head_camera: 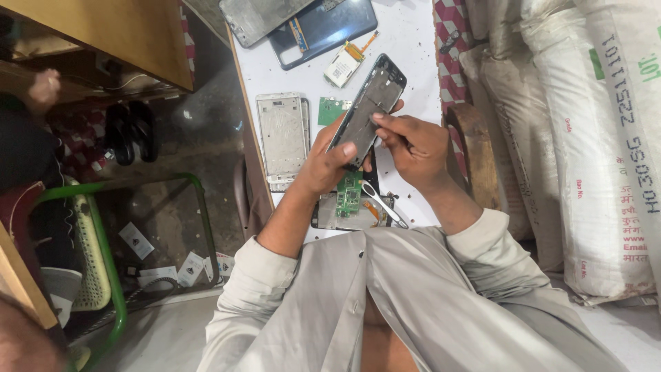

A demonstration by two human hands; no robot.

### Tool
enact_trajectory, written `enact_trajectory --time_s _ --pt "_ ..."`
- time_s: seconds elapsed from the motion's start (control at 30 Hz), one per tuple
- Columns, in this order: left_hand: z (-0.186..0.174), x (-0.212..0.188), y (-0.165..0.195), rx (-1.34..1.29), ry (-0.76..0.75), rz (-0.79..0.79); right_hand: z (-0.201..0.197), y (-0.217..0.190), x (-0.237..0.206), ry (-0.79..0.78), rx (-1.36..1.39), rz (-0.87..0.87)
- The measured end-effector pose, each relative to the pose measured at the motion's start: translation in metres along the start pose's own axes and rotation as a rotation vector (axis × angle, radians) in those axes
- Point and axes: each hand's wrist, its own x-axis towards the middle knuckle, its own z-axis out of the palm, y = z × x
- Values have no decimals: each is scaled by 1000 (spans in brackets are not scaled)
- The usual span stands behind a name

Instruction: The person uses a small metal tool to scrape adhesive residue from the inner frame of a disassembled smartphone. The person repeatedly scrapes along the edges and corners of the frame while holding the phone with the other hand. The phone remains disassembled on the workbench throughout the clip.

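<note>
My left hand grips the lower end of a dark phone frame, holding it tilted above the white table. My right hand pinches at the frame's middle edge with thumb and fingertips; whether it holds a small tool I cannot tell. Under my hands lie a green circuit board on an opened phone body and metal tweezers.
On the table lie a silver phone frame, a small green board, a dark back cover, a grey panel and a small module with a flex cable. White sacks stand at the right. A green chair frame stands at the left.
</note>
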Motion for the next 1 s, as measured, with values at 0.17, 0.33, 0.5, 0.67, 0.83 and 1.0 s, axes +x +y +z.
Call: enact_trajectory --time_s 0.17,0.33,0.5,0.67,0.83,1.0 --pt "1 2 -4 -112 48 -1 2 3 -3 42 21 33" --pt "0 1 -8 -105 97 -18 2 1 -6 51 30 46" --pt "-1 0 -8 -115 109 -46 2 -2 -5 9 -54 -43" --pt "-1 0 -6 -106 106 -62 4 -3 -6 73 26 38" --pt "0 0 -5 -119 126 -62 3 -3 -6 -18 -65 -39" --pt "0 0 -5 -124 129 -51 4 -4 -6 64 -35 4"
